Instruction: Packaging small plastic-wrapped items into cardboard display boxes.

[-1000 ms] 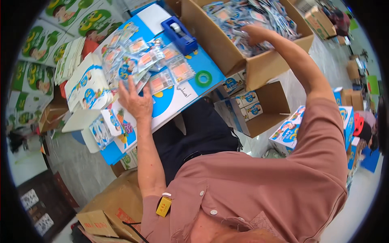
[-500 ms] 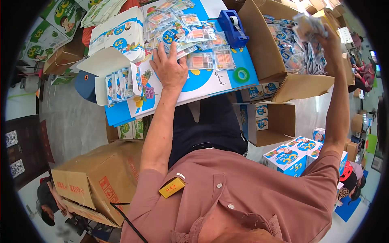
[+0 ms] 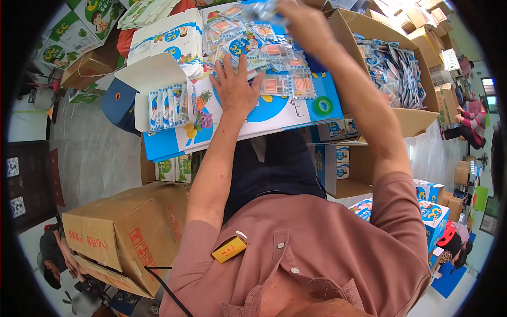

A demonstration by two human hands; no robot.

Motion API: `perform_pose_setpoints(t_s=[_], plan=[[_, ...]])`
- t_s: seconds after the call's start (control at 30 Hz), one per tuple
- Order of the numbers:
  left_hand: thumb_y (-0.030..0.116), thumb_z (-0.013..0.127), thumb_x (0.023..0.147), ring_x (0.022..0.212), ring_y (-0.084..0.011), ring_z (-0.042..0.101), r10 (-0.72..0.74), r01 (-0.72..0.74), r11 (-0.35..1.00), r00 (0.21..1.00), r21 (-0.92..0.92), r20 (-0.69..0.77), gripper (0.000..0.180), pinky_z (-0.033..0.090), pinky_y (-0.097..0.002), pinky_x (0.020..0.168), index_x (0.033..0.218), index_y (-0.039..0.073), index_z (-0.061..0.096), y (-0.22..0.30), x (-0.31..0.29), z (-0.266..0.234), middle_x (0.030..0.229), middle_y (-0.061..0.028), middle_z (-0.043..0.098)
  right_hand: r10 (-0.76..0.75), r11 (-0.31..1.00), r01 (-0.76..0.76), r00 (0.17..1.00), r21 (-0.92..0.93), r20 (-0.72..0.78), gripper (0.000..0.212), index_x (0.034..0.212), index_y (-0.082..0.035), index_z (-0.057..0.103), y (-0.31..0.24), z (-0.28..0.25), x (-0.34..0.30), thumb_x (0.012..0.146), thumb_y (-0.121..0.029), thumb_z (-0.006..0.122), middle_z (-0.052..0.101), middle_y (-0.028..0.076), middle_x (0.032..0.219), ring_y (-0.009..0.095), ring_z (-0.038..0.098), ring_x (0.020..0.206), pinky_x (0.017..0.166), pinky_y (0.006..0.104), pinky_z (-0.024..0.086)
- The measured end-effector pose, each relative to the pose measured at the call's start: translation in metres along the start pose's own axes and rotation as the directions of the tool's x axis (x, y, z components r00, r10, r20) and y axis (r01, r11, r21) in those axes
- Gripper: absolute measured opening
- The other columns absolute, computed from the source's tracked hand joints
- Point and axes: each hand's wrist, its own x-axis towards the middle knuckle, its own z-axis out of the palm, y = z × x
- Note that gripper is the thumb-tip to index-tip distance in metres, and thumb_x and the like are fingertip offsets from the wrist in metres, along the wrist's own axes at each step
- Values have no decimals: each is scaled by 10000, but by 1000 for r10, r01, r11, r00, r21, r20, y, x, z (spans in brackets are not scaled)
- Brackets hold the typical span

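Observation:
My left hand lies spread at the near edge of a heap of small clear and blue sachets on the printed board. Its fingers rest against the sachets, apart and not closed on any. Over the far side of that heap, my right hand is blurred by motion, closed around a bunch of sachets. Left of my left hand stands an open white carton with several sachets upright in it. Flattened white cartons are stacked behind it.
On the right, a large cardboard box holds many loose sachets. A green tape roll lies at the board's right edge; my right arm mostly hides a blue tape dispenser. Another cardboard box stands at lower left.
My right hand has swung left from above the cardboard box to over the heap, carrying the sachets. My left hand stays by the heap, its fingers now more spread.

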Motion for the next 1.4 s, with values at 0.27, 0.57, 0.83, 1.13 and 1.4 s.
perform_pose_setpoints(t_s=[0.27, 0.57, 0.83, 1.13, 1.4], plan=[[575, 750, 830, 1438, -518, 298, 32, -39, 990, 998, -139, -55, 807, 207, -714, 1140, 1427, 68, 556, 0, 2, -12, 1542, -285, 371, -70, 992, 45, 972, 114, 225, 409, 1331, -80, 589, -35, 47, -34, 932, -115, 676, 573, 120, 1430, 343, 619, 1240, 968, 432, 553], [400, 791, 856, 1380, -469, 413, 7, -65, 964, 975, -259, -221, 653, 303, -603, 1142, 1306, -36, 607, 0, -2, -28, 1482, -268, 457, -16, 968, 20, 1000, 250, -21, 219, 1123, -58, 754, -29, 15, -42, 998, -216, 667, 655, 135, 1349, 285, 735, 949, 879, 384, 574], [296, 794, 894, 1188, -339, 614, -329, 208, 580, 944, -787, 7, 572, 516, -481, 975, 1279, -77, 594, 34, -2, -71, 1310, -219, 604, 379, 641, -273, 925, 717, 13, 236, 1142, -16, 734, -39, 12, -57, 1035, -199, 631, 718, 68, 1146, 139, 691, 799, 732, 286, 555], [262, 757, 954, 1049, -187, 684, -269, 355, -185, 878, -916, 395, 438, 579, -357, 891, 1269, -12, 624, 49, 4, -83, 1197, -114, 689, 439, -90, -358, 823, 929, 360, 293, 1241, 27, 685, -97, 5, -89, 1016, -159, 657, 740, 82, 1077, 130, 714, 808, 725, 251, 584], [171, 748, 962, 861, -135, 711, -368, 296, -146, 869, -944, 330, 266, 591, -279, 714, 1162, 6, 688, 23, -30, -72, 1028, -71, 740, 442, -95, -367, 817, 925, 369, 290, 1247, 25, 681, -126, 12, -122, 993, -116, 677, 740, 73, 1058, 135, 708, 804, 717, 262, 591]])
